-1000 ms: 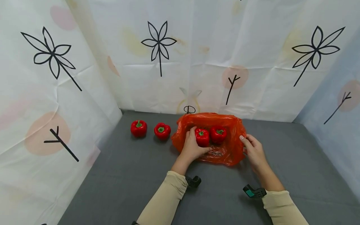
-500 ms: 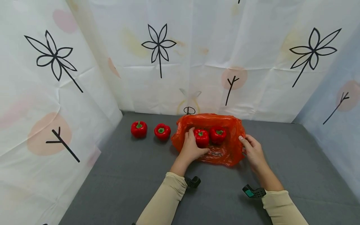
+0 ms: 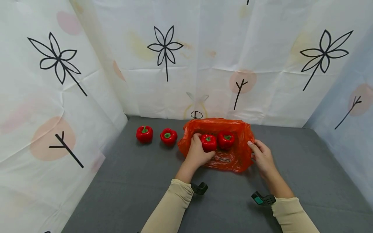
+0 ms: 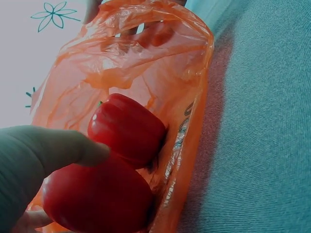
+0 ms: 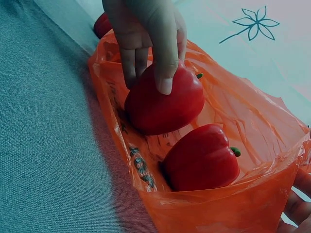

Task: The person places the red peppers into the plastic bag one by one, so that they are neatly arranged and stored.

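Head view: your left hand (image 3: 196, 156) is gripping a pepper (image 3: 209, 144) — likely firm yet slippery, best held round its sides — while your right hand (image 3: 263, 158) is pinching the flimsy-looking bag (image 3: 244, 137).

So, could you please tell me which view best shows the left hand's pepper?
The right wrist view: the pepper looks large, gripped by the left hand, stem showing. The head view shows it small, from above; the left wrist view, close, stem unseen.

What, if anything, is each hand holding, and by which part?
The left hand grips the left red pepper in the orange bag by its sides, between thumb and fingers. The right hand pinches the bag's right edge.
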The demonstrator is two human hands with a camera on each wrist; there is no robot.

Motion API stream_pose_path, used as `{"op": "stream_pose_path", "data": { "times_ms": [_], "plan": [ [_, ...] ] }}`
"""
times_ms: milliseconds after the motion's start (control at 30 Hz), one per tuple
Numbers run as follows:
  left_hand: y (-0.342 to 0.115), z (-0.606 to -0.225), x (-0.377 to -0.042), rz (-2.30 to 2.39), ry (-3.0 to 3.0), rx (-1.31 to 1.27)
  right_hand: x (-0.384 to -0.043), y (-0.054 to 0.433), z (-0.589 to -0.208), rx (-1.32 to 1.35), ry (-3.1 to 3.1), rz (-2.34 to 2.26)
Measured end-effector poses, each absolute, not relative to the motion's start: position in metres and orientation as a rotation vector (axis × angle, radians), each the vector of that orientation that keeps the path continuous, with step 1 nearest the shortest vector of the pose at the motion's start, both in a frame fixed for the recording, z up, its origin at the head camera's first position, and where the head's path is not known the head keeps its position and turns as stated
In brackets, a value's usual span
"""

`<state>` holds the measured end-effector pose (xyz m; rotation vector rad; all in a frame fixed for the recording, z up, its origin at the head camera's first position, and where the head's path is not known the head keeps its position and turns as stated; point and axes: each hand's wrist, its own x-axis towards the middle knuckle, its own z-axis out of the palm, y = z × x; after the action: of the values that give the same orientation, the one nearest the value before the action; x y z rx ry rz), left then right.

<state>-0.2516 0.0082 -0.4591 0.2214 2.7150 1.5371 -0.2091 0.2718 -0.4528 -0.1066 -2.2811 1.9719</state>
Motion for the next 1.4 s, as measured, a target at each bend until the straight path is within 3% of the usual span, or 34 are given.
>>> {"op": "stream_pose_path", "data": {
  "times_ms": [1400],
  "plan": [
    [0.014, -0.477, -0.270, 1.716, 2.784, 0.310, -0.209, 0.270, -0.453, -0.098, -2.275, 1.971]
  ]
}}
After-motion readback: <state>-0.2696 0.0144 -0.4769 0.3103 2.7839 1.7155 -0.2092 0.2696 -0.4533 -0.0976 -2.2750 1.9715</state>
